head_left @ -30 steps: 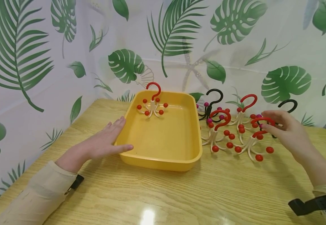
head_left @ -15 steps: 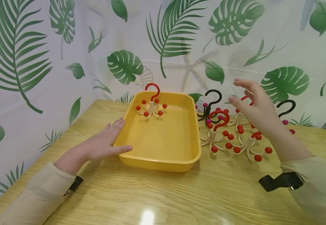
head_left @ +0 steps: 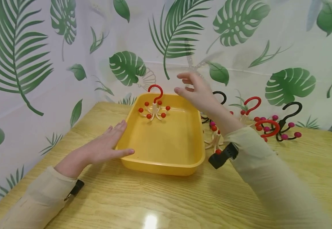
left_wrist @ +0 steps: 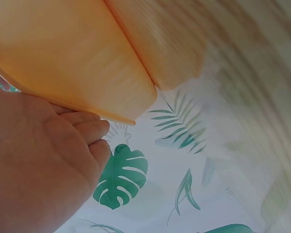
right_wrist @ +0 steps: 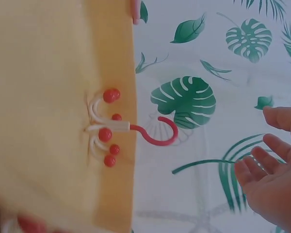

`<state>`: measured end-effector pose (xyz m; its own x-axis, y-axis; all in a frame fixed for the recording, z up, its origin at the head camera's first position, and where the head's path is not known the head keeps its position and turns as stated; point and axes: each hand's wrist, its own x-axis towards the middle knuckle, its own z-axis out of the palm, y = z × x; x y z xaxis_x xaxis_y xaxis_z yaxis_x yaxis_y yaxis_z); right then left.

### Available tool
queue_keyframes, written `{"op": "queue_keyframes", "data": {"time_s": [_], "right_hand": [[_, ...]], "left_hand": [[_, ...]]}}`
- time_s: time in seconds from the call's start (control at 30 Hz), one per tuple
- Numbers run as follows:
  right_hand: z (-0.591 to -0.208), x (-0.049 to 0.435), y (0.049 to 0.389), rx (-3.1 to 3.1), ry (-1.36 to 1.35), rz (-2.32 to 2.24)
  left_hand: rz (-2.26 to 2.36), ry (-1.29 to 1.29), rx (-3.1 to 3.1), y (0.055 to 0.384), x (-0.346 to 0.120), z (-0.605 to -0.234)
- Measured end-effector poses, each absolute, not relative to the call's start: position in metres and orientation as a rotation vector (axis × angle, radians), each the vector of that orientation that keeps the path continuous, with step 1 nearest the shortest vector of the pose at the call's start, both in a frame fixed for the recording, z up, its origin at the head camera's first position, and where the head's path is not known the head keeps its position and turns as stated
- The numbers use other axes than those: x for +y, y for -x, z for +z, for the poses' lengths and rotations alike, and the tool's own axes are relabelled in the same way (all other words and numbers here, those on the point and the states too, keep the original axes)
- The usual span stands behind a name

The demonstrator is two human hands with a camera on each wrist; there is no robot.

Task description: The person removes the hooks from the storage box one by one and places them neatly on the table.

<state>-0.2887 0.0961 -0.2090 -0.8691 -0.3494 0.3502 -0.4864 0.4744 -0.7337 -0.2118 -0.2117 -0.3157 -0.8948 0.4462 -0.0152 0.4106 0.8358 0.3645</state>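
A yellow plastic tray (head_left: 166,140) sits on the wooden table. Inside it, at the back left, stands a multi-arm hook hanger (head_left: 154,108) with a red hook, cream arms and red ball tips. My left hand (head_left: 101,148) lies along the tray's left side, fingers straight, thumb over the near rim. Above the back right of the tray is my right hand (head_left: 198,92), its fingers loosely bent and nothing between them. In the right wrist view, a gap shows between this hand (right_wrist: 274,170) and the red hook (right_wrist: 157,136).
Right of the tray stand several similar hangers, among them a red-hooked one (head_left: 250,106) and a black one (head_left: 284,124) with magenta tips. My right forearm (head_left: 257,159) hides part of this group. A leaf-patterned cloth (head_left: 240,63) hangs behind the table.
My right hand has moved left from above the hangers at the right to above the tray's back right. The left hand, the tray and the hanger inside it stay in place.
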Motion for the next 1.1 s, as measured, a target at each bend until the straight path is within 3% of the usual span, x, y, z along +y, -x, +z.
{"op": "queue_keyframes", "data": {"time_s": [0.47, 0.9, 1.1], "right_hand": [[-0.234, 0.045, 0.339, -2.601, -0.583, 1.556], [-0.265, 0.031, 0.361, -2.666, -0.410, 1.453], [-0.274, 0.027, 0.363, -2.729, -0.452, 1.442]], "left_hand": [[0.530, -0.670, 2.913, 0.213, -0.213, -0.314], [0.561, -0.670, 2.898, 0.214, -0.211, -0.317], [0.542, -0.669, 2.906, 0.214, -0.214, -0.316]]}}
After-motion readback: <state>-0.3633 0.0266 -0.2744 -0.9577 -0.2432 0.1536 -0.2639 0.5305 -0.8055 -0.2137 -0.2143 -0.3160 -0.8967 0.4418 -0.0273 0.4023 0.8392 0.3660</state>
